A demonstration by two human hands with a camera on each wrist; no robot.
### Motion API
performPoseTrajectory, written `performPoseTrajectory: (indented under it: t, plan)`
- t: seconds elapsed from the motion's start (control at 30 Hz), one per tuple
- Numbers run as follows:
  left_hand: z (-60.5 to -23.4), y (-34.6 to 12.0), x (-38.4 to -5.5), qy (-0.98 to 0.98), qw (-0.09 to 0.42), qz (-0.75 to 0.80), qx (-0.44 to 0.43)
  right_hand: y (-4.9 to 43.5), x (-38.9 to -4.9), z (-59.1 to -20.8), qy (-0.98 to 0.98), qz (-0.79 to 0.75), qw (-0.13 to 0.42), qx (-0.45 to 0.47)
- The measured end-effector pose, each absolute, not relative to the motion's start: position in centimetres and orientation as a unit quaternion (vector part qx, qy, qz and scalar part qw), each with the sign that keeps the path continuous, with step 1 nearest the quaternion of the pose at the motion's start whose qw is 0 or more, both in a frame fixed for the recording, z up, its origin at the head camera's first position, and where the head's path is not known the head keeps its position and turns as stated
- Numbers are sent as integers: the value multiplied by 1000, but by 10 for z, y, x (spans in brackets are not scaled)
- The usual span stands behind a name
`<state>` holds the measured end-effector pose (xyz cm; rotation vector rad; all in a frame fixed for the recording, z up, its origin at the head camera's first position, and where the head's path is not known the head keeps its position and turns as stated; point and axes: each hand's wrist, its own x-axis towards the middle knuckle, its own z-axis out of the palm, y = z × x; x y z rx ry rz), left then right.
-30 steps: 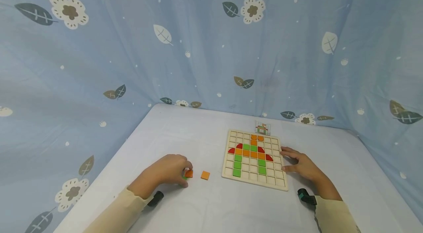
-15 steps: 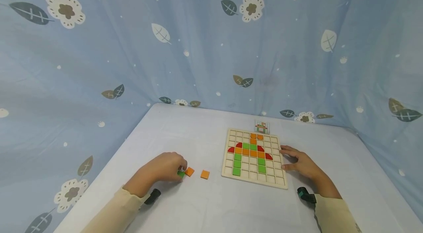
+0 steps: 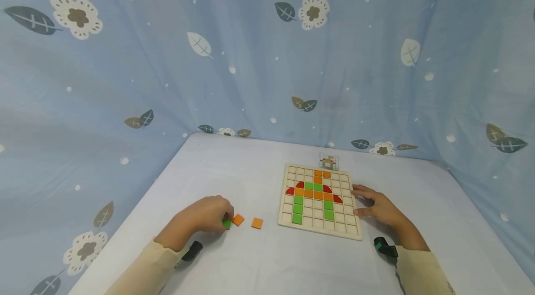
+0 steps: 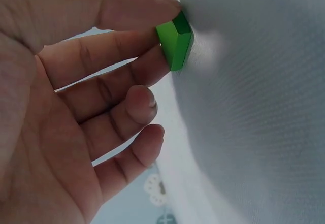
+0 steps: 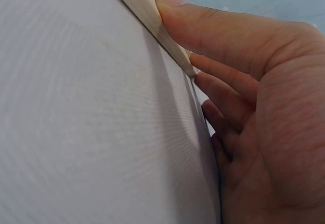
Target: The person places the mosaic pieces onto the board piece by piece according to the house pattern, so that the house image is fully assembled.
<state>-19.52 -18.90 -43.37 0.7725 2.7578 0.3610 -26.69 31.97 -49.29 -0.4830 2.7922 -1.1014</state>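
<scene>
At the left of the table, my left hand (image 3: 209, 213) pinches a small green tile (image 3: 226, 224) between thumb and fingers. The left wrist view shows the thumb on one side of this green tile (image 4: 175, 41), close to the cloth, with the other fingers bent behind it. An orange square tile (image 3: 238, 219) lies right beside the fingertips, and a second orange tile (image 3: 257, 223) a little further right. My right hand (image 3: 380, 206) rests at the right edge of the wooden grid board (image 3: 309, 228); its thumb (image 5: 177, 21) touches the board's side, fingers fairly straight.
Green, orange and red pieces form a figure on the board. A small pattern card (image 3: 329, 161) lies behind it. Black wrist devices (image 3: 193, 251) sit under both forearms. A blue patterned curtain (image 3: 267, 53) rises behind the white table (image 3: 234, 169).
My left hand has let go of an orange tile, which now lies on the table, and has shifted slightly left onto the green tile. My right hand keeps its place by the board.
</scene>
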Motion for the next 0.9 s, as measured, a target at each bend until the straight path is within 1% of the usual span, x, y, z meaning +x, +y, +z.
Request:
performPoseTrajectory:
  t: [0.4,0.6,0.9]
  plan:
    - [-429,-184,-204,951,118,117,260,321,-268,-497,921,-350,45,-161]
    - [-427,-177,-212,946,105,106,289,322,-268,-498,919,-356,42,-165]
    - [-425,-154,-228,948,124,91,279,321,-268,-497,918,-359,47,-159]
